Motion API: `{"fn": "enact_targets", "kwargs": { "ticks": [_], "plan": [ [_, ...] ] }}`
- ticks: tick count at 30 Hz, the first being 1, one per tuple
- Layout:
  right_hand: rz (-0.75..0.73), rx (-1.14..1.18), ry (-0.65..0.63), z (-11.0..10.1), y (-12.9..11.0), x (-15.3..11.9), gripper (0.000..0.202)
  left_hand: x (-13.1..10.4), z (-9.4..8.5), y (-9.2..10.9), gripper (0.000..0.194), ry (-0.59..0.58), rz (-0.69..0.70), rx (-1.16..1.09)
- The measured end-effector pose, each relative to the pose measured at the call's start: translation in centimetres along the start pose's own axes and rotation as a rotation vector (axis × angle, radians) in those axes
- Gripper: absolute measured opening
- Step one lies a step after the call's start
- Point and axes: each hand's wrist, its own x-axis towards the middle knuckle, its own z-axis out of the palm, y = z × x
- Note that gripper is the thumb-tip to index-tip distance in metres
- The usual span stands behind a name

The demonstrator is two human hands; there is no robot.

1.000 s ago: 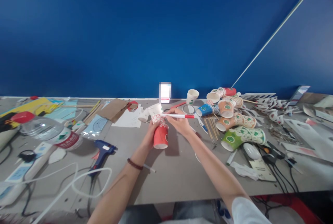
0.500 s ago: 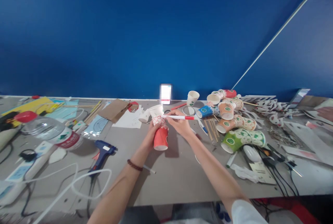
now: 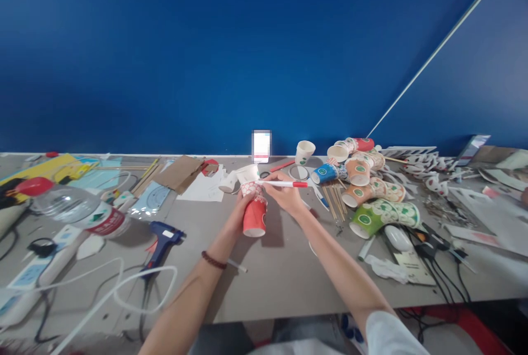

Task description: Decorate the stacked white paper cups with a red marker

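My left hand (image 3: 243,204) is wrapped round a red paper cup (image 3: 254,218), its open end or base facing me; I cannot tell which. Joined to its far side is a white part with a red pattern, and beyond that a white paper cup (image 3: 248,173). Between the fingertips of my right hand (image 3: 285,195) is a marker (image 3: 284,183), white with a red end. It lies level, its tip at the white cup's edge by the patterned part. A second white paper cup (image 3: 306,152) stands upright beyond my right hand.
Cups joined in pairs, one a green cup (image 3: 366,219), lie to the right near wooden sticks (image 3: 335,202). On the left are a blue glue gun (image 3: 161,246), a plastic bottle (image 3: 88,209), a power strip (image 3: 45,272) and loose cables. A lit screen (image 3: 261,147) stands by the wall.
The view has shifted slightly. Both hands keep nearly the same pose, with the cup and the marker still held.
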Motion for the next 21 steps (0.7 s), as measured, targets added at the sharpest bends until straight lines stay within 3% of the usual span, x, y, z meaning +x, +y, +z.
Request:
{"fn": "enact_targets", "kwargs": {
  "ticks": [9,21],
  "plan": [
    [-0.013,0.003,0.006,-0.01,-0.23,-0.07,0.007,-0.31,0.11,0.10,0.059,0.018,-0.047,-0.034],
    [-0.028,-0.002,0.016,-0.09,-0.09,-0.05,0.007,-0.51,0.64,0.47,0.052,-0.017,-0.043,-0.031]
  ]
}}
